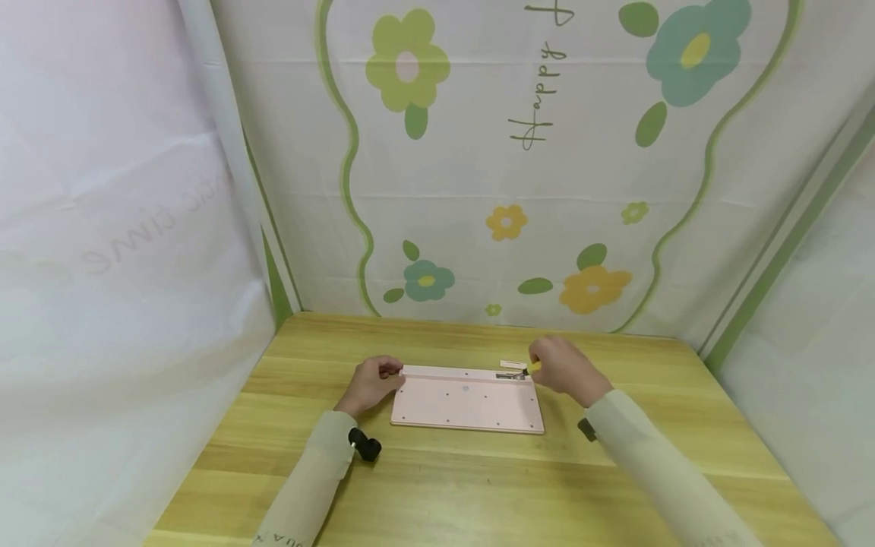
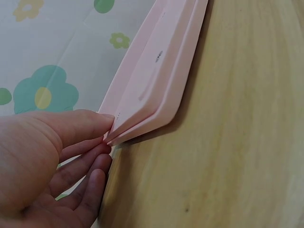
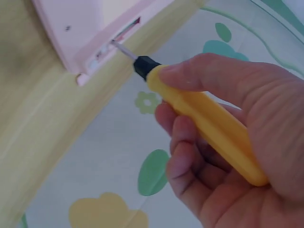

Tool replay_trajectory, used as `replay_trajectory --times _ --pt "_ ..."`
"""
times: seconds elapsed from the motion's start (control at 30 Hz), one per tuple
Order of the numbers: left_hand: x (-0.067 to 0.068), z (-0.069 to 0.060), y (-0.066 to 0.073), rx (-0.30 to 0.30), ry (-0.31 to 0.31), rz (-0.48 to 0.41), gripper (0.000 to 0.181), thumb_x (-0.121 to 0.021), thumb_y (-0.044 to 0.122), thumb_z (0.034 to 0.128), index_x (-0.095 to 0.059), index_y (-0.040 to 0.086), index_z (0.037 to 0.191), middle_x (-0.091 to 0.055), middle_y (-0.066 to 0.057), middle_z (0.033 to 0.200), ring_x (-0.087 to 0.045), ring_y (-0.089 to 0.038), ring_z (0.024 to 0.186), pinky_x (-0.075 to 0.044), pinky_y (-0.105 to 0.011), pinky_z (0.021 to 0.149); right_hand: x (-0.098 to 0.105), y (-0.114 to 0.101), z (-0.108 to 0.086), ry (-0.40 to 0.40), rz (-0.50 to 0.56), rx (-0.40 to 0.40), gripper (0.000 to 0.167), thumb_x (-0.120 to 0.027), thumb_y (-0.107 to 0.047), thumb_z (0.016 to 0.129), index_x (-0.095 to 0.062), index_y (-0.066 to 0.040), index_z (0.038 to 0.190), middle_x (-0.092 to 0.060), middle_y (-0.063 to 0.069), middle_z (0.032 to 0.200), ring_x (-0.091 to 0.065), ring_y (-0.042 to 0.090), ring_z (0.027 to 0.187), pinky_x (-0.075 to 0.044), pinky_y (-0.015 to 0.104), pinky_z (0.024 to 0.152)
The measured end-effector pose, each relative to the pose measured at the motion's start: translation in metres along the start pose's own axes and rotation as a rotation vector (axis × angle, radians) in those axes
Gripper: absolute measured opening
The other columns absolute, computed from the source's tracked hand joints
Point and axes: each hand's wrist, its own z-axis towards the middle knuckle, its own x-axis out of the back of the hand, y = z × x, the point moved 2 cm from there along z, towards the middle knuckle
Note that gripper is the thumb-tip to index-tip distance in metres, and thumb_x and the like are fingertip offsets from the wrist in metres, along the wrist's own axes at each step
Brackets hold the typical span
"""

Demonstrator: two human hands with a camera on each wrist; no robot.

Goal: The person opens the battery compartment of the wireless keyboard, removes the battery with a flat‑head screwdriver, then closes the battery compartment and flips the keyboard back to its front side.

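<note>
A pink keyboard (image 1: 468,404) lies underside up on the table, with small dark screws dotted over its back. My left hand (image 1: 369,386) pinches its far left corner between thumb and fingers, as the left wrist view shows closely (image 2: 52,161). In my right hand (image 1: 563,368) is a screwdriver (image 3: 204,128) with a yellow handle and black collar, gripped along the handle. Its metal shaft reaches into an open slot (image 3: 118,35) in the keyboard's raised far edge, near the right end. Whether the tip touches a screw inside cannot be made out.
A small pale strip (image 1: 513,364), perhaps the slot's cover, lies just beyond the keyboard. The wooden table (image 1: 465,494) meets a flower-printed white cloth (image 1: 444,175) at the back. White cloth also hangs at both sides.
</note>
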Motion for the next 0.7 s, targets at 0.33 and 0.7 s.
replay_trajectory --times 0.33,0.7 --pt "-0.001 0.0 0.0 0.005 -0.001 0.019 0.022 -0.077 0.01 0.0963 -0.076 0.005 0.118 -0.075 -0.009 0.117 -0.067 -0.022 0.108 -0.057 -0.045 0.1 0.013 -0.016 0.024 -0.136 -0.037 -0.072 0.054 -0.072 0.011 0.076 -0.032 -0.019 0.056 -0.022 -0.006 0.054 -0.02 0.009 0.051 -0.023 0.022 0.047" --pt "0.0 0.001 0.0 -0.005 -0.011 0.027 0.021 -0.077 0.01 0.0966 -0.076 0.006 0.118 -0.076 -0.007 0.116 -0.068 -0.022 0.108 -0.057 -0.045 0.1 0.015 -0.012 0.035 -0.18 -0.051 -0.029 0.051 -0.075 0.005 0.078 -0.037 -0.019 0.056 -0.027 -0.007 0.054 -0.022 0.009 0.051 -0.026 0.023 0.049"
